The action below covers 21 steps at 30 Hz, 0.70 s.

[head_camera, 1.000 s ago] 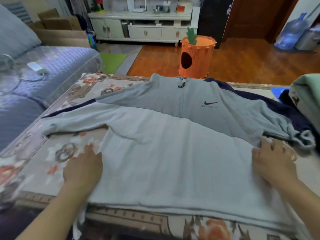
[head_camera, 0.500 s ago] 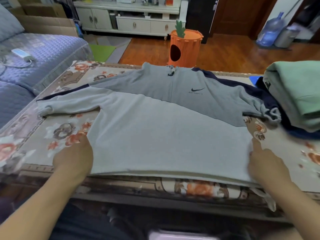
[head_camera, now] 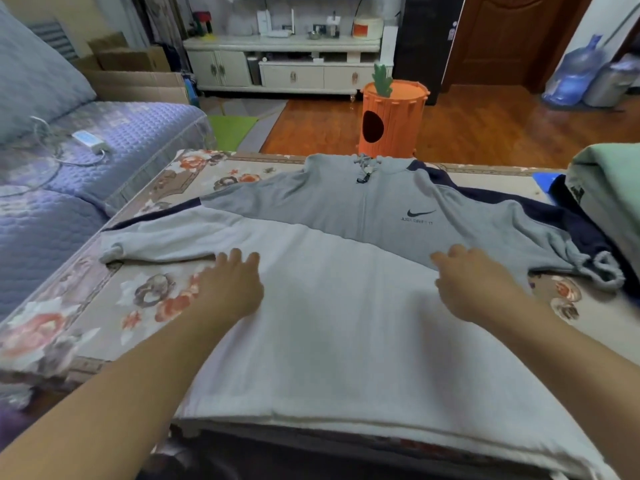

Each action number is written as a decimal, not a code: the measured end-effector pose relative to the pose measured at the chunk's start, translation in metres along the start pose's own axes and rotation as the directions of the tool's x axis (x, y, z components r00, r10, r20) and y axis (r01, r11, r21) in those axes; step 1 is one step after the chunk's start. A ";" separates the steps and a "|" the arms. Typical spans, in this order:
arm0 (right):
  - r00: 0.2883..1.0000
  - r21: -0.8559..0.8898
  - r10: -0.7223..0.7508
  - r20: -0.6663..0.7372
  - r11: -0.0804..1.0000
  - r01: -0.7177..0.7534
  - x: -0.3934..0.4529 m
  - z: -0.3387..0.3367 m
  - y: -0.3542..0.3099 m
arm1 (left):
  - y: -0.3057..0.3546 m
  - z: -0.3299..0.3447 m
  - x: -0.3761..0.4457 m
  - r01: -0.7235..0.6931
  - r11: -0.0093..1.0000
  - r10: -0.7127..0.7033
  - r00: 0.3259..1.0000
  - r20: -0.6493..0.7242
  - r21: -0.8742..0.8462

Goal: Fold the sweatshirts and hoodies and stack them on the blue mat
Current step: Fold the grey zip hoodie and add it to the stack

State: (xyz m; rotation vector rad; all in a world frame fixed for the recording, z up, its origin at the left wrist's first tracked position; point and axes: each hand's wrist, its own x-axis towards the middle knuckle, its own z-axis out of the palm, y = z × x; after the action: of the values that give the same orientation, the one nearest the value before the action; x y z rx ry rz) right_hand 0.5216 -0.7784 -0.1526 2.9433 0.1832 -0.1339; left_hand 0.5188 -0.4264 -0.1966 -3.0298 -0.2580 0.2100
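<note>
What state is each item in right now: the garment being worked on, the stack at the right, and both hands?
Grey sweatshirt: spread flat on the table, unfolded, sleeves out.
Green folded garment: folded, on top of a dark one at the right edge.
Left hand: open, flat on the sweatshirt.
Right hand: open, resting on the sweatshirt.

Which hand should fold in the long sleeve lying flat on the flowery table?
Probably the left hand. It rests right beside the flat sleeve on the sweatshirt. The right hand is across the shirt, near the bunched sleeve.
</note>
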 end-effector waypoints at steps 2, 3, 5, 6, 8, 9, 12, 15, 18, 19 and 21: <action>0.998 0.039 -0.049 0.030 0.998 0.048 0.026 -0.009 -0.022 | -0.004 0.006 0.025 -0.009 1.000 0.008 1.000 -0.028 -0.022; 0.997 0.053 -0.067 0.039 0.996 0.065 0.038 -0.014 -0.034 | -0.010 0.009 0.036 -0.008 1.000 0.008 0.999 -0.054 -0.014; 0.994 0.073 -0.105 0.039 0.992 0.102 0.061 -0.024 -0.060 | -0.028 0.016 0.054 0.015 1.000 -0.016 0.996 -0.087 -0.014; 0.991 0.088 -0.129 0.044 0.988 0.125 0.074 -0.029 -0.073 | -0.038 0.016 0.060 0.042 0.999 -0.045 0.994 -0.104 -0.031; 0.980 0.119 -0.191 0.053 0.976 0.184 0.101 -0.034 -0.102 | -0.062 0.022 0.075 0.120 0.988 -0.131 0.985 -0.116 -0.101; 0.971 0.130 -0.234 0.055 0.966 0.225 0.115 -0.035 -0.119 | -0.076 0.023 0.081 0.167 0.975 -0.184 0.977 -0.110 -0.146; 0.926 0.208 -0.375 0.027 0.909 0.362 0.153 -0.027 -0.180 | -0.121 0.028 0.095 0.351 0.912 -0.379 0.919 -0.110 -0.212; 0.876 0.295 -0.481 -0.029 0.833 0.467 0.180 -0.013 -0.235 | -0.162 0.025 0.104 0.566 0.730 -0.643 0.759 -0.102 -0.383; 0.870 0.310 -0.487 -0.077 0.818 0.486 0.193 0.006 -0.275 | -0.208 0.027 0.116 0.701 0.541 -0.788 0.615 0.010 -0.465; 0.875 0.301 -0.476 -0.084 0.825 0.478 0.193 0.015 -0.280 | -0.222 0.030 0.121 0.745 0.480 -0.814 0.575 0.082 -0.463; 0.888 0.273 -0.446 -0.113 0.846 0.459 0.189 0.033 -0.280 | -0.240 0.037 0.132 0.795 0.441 -0.801 0.558 0.216 -0.417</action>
State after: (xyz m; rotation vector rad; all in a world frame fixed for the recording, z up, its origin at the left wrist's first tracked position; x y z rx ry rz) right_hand 0.6690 -0.4900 -0.2549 3.1321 0.9478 -0.1709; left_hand 0.6038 -0.1648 -0.2249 -2.8753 -1.9577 0.0324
